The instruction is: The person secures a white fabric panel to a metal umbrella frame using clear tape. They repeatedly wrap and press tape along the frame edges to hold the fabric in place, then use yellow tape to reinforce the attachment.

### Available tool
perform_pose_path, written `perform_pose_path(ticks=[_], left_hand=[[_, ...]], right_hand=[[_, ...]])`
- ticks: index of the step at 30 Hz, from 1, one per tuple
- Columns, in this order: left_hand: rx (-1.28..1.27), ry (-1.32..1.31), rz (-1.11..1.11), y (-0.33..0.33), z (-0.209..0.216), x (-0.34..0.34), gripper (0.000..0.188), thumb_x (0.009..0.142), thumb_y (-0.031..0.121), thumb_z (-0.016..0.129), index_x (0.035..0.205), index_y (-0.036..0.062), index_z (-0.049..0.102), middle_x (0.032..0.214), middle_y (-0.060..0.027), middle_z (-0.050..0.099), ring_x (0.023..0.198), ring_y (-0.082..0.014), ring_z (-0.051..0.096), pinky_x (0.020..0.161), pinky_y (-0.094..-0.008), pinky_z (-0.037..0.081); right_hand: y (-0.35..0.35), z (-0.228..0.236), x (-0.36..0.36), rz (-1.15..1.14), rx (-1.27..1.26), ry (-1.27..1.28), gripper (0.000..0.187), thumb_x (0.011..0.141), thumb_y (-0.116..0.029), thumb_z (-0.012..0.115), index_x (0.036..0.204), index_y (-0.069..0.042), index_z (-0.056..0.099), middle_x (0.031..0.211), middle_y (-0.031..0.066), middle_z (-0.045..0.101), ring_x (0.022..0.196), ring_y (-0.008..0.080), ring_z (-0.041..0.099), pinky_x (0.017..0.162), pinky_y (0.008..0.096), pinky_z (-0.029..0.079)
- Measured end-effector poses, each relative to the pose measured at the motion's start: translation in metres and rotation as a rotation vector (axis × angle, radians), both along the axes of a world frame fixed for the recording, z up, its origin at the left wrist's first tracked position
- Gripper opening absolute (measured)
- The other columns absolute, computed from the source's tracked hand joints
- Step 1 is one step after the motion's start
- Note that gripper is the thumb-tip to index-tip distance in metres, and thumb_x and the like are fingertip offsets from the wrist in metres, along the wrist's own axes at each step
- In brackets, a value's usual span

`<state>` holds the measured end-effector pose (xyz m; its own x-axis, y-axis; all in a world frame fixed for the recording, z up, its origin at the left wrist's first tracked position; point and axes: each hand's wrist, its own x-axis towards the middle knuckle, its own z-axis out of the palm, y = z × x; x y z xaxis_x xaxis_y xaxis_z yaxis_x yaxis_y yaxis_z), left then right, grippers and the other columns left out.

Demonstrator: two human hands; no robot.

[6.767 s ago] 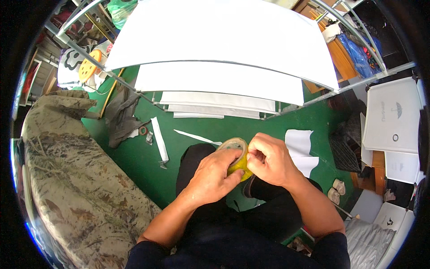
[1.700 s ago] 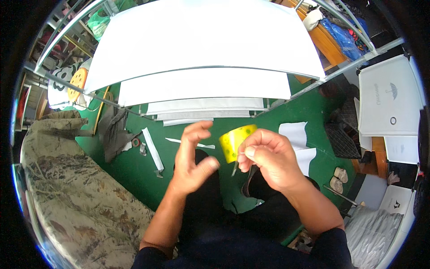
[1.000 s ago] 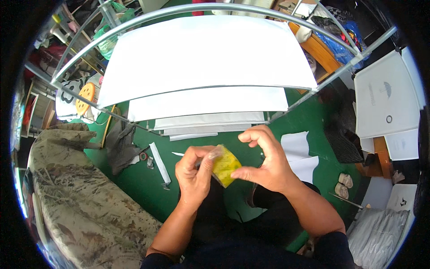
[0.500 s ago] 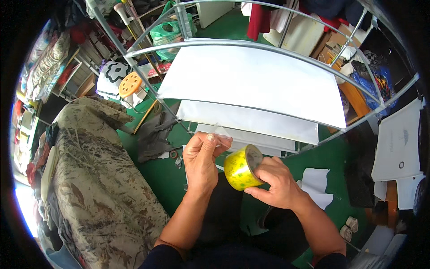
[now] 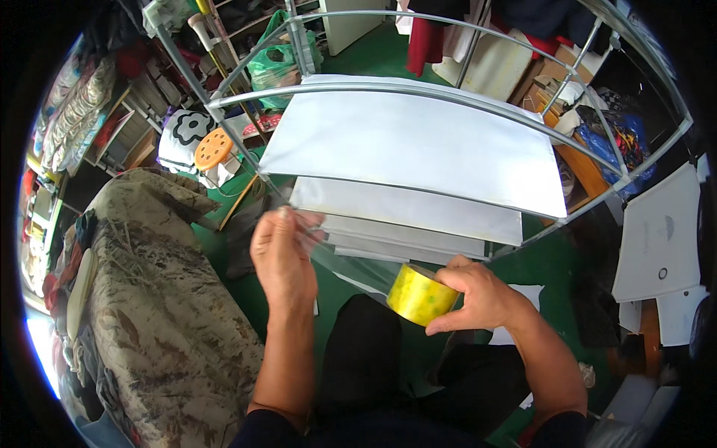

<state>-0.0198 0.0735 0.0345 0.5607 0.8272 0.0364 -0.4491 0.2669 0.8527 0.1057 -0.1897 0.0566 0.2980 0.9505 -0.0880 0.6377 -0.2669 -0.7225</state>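
My right hand (image 5: 482, 297) grips a wide roll of packing tape (image 5: 423, 294), yellow with green marks, with some fingers inside its core and the thumb along the outer edge. A clear strip of tape (image 5: 351, 263) runs taut from the roll to my left hand (image 5: 284, 250). The left fingertips are pinched on the strip's free end and slightly blurred. Beyond both hands stands a metal tube rack (image 5: 358, 87) with white panel shelves (image 5: 418, 145) stacked in tiers. Neither hand touches the rack.
A camouflage cloth (image 5: 164, 299) covers something bulky on my left. An orange round stool (image 5: 213, 149) and a green plastic bag (image 5: 272, 67) are beyond it. White sheets (image 5: 515, 313) lie on the green floor, right of my knees. A white box (image 5: 657, 231) stands at far right.
My left hand has moved left, away from the roll, drawing out a longer strip of tape. The roll has shifted slightly right and down and turned, so its core shows less.
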Motion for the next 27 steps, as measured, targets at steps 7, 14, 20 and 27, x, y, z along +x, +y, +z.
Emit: perform_pose_path(ticks=[7, 14, 20, 27], left_hand=[[0.003, -0.169, 0.005, 0.072, -0.021, -0.007, 0.016, 0.103, 0.018, 0.059, 0.094, 0.0060, 0.061, 0.087, -0.0071, 0.069, 0.080, -0.0155, 0.064, 0.069, -0.0294, 0.051], [-0.152, -0.169, 0.062, 0.099, -0.048, 0.007, 0.014, 0.103, 0.019, 0.058, 0.104, 0.0055, 0.064, 0.099, -0.0029, 0.068, 0.093, -0.0162, 0.065, 0.083, -0.0356, 0.056], [-0.165, -0.249, -0.012, 0.081, -0.077, 0.028, 0.016, 0.104, 0.021, 0.059, 0.102, 0.0062, 0.064, 0.101, -0.0018, 0.068, 0.095, -0.0160, 0.066, 0.084, -0.0347, 0.056], [-0.155, -0.307, -0.053, 0.090, -0.090, 0.032, 0.023, 0.104, 0.026, 0.058, 0.107, 0.0047, 0.065, 0.106, -0.0091, 0.071, 0.095, -0.0192, 0.067, 0.084, -0.0373, 0.057]], right_hand=[[-0.075, 0.012, 0.026, -0.100, -0.070, -0.111, 0.051, 0.067, -0.044, 0.090, 0.087, -0.005, 0.065, 0.083, 0.0131, 0.066, 0.086, 0.0331, 0.063, 0.084, 0.0433, 0.050], [-0.174, 0.037, 0.054, -0.428, -0.280, -0.260, 0.040, 0.071, -0.040, 0.086, 0.087, -0.007, 0.068, 0.079, 0.0102, 0.065, 0.097, 0.0301, 0.059, 0.086, 0.0430, 0.047], [-0.181, 0.054, 0.081, -0.630, -0.115, -0.367, 0.031, 0.078, -0.029, 0.076, 0.081, 0.000, 0.064, 0.073, 0.0153, 0.061, 0.073, 0.0293, 0.059, 0.070, 0.0394, 0.045], [-0.165, 0.060, 0.084, -0.790, -0.244, -0.636, 0.045, 0.080, -0.048, 0.076, 0.075, -0.004, 0.065, 0.068, 0.0183, 0.064, 0.067, 0.0393, 0.065, 0.061, 0.0472, 0.048]])
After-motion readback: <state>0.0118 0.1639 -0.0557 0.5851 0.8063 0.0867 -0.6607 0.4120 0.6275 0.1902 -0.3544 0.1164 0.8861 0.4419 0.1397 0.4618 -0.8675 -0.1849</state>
